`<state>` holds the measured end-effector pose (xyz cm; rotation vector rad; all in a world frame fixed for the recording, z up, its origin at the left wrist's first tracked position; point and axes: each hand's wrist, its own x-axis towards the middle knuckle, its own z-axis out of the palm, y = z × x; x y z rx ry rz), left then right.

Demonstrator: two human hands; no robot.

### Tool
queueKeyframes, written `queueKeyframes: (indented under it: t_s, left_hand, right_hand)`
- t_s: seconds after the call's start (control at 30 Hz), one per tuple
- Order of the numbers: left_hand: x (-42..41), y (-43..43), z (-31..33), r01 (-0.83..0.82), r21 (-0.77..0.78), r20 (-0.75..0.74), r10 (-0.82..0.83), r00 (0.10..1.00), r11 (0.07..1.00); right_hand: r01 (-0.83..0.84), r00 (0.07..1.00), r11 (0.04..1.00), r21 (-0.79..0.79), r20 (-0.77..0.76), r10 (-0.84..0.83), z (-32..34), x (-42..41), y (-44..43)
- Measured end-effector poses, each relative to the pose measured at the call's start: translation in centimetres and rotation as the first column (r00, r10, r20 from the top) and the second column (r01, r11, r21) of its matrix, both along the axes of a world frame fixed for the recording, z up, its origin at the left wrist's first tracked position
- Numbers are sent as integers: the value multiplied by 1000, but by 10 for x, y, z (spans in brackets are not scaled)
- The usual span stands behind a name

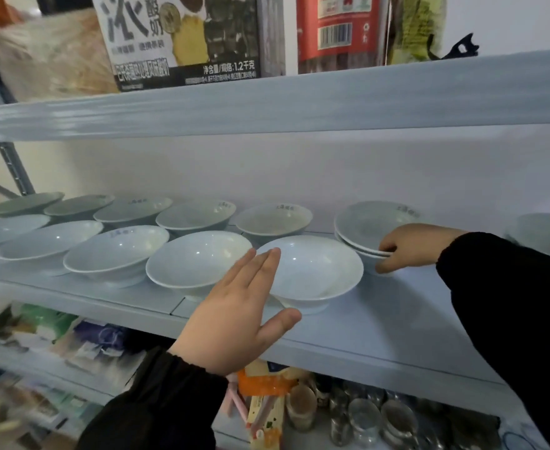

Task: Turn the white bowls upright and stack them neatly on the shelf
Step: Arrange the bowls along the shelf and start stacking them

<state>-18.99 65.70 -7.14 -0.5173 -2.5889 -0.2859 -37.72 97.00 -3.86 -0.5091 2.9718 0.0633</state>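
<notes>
- Left hand [234, 323]: fingers [263, 264] straight and close together, thumb spread wide below them; the fingertips lie at the near-left rim of the front white bowl [315, 271] and the thumb tip is near its foot; whether skin meets glaze I cannot tell; nothing is held.
- Right hand [410, 246]: fingers curled, pinching the right rim of the stack of two bowls [367, 222], which stands just behind and right of the front white bowl.
- Both rest upright on the middle shelf [397, 323]; two rows of single bowls [117, 251] run off to the left, all mouth-up, and another bowl [546, 232] sits well apart at far right.
- Handling, as I judge it: glazed and stiff, so slick under dry fingers, and likely to chip if the rims knock; moderate weight, more once stacked.
- Best hold: thumb over the flared rim and fingers under the wall near the narrow foot; lower each bowl squarely into the stack, since the wide flare on a small foot looks tippy.
</notes>
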Motion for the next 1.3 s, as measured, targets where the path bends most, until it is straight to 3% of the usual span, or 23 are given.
queueKeyframes:
  t_s: [0.3,0.5,0.77,0.87,1.0,1.1,1.3]
  left_hand:
    - [-20,-65,4,51,45,-52,-48,997,998]
    - [-30,-98,5,86,34,-51,-84,995,996]
    - [-35,-139,1,120,31,-32,-119,992,992]
    - [-37,-151,-7,122,-15,1,-122,992,992]
    - [-46,-152,-14,139,-65,40,-136,990,988]
    - [-65,-154,-17,115,-228,199,-69,978,967]
    - [-78,-152,-21,66,-347,211,9,977,936]
  right_hand:
    - [186,976,983,15,-117,-183,8,22,-37]
    - [79,946,971,-228,-291,-145,29,68,-93]
    - [-52,950,960,-276,-311,-38,5,125,-170]
    - [-30,961,964,-265,-273,-45,-17,130,-185]
    - [-58,938,943,-328,-342,-61,-32,142,-192]
    - [-45,928,933,-356,-360,-93,-36,150,-193]
    - [-27,921,901,-433,-361,-146,-46,157,-182]
